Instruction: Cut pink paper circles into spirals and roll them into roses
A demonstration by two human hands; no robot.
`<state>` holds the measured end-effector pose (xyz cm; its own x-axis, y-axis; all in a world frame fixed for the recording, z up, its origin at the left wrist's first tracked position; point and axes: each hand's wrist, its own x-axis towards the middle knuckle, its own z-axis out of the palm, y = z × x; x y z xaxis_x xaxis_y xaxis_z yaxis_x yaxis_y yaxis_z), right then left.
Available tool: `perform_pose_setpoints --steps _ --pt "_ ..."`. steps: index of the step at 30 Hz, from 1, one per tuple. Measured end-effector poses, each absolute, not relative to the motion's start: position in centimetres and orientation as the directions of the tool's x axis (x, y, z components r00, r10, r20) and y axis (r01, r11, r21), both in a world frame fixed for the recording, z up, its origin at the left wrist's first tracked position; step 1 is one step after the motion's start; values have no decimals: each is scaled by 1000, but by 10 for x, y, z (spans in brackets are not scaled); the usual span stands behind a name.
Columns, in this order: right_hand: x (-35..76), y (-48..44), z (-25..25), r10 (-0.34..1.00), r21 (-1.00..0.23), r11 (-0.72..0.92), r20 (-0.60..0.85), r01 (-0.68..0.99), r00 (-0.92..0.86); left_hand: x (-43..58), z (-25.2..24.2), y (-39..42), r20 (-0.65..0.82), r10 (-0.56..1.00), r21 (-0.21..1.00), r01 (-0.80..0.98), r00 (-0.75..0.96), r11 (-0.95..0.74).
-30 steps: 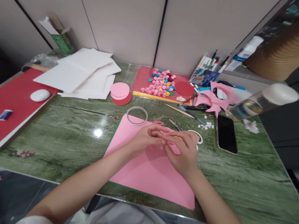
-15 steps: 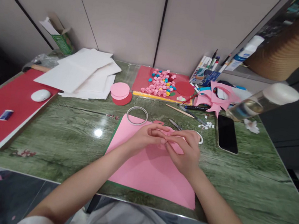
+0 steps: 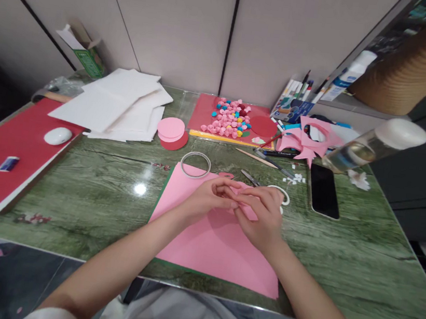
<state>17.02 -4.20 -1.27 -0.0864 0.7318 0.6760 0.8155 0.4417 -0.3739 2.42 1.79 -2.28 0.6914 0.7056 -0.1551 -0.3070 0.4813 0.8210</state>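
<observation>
Over a pink paper sheet (image 3: 208, 253), my left hand (image 3: 210, 196) and my right hand (image 3: 263, 213) meet at their fingertips. Both hands are closed in a pinch on a piece of pink paper (image 3: 246, 209), mostly covered by the fingers. Its exact shape is hidden. Scissors (image 3: 249, 178) lie just beyond my right hand, their white handle loops (image 3: 284, 195) showing past the knuckles. A roll of tape (image 3: 195, 165) rests at the sheet's far left corner. Close to the scissors is a small pink paper cutout (image 3: 226, 175).
Rolled paper flowers (image 3: 229, 120) are heaped on a red sheet at the back. Pink and red paper circles (image 3: 171, 130) lie left of them. On the right are a phone (image 3: 324, 191), a tilted bottle (image 3: 372, 144) and pink scraps (image 3: 309, 141). White sheets (image 3: 114, 99) overlap at back left.
My right hand has shifted slightly left, with its fingers closer to my left hand's. More of the white scissor handle now shows. The rest stays put.
</observation>
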Motion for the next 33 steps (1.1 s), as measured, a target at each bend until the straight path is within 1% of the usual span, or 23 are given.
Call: perform_pose_setpoints --steps 4,11,18,24,27,33 --pt "171 -42 -14 720 -357 447 688 820 -93 24 -24 19 -158 707 833 -292 689 471" --pt "174 -42 -13 745 -394 421 664 817 -64 22 -19 20 -174 685 810 -292 707 508" --pt "171 -43 -12 759 -413 404 650 816 -47 22 -20 20 -175 698 813 -299 695 500" --pt "171 -42 -14 741 -384 421 669 822 -67 24 -22 18 -167 704 805 -316 691 502" --pt "171 -42 -13 736 -367 425 672 827 -81 24 -22 19 -152 699 826 -298 699 478" --pt "171 -42 -13 739 -373 424 669 825 -78 22 -20 20 -133 681 843 -280 721 460"
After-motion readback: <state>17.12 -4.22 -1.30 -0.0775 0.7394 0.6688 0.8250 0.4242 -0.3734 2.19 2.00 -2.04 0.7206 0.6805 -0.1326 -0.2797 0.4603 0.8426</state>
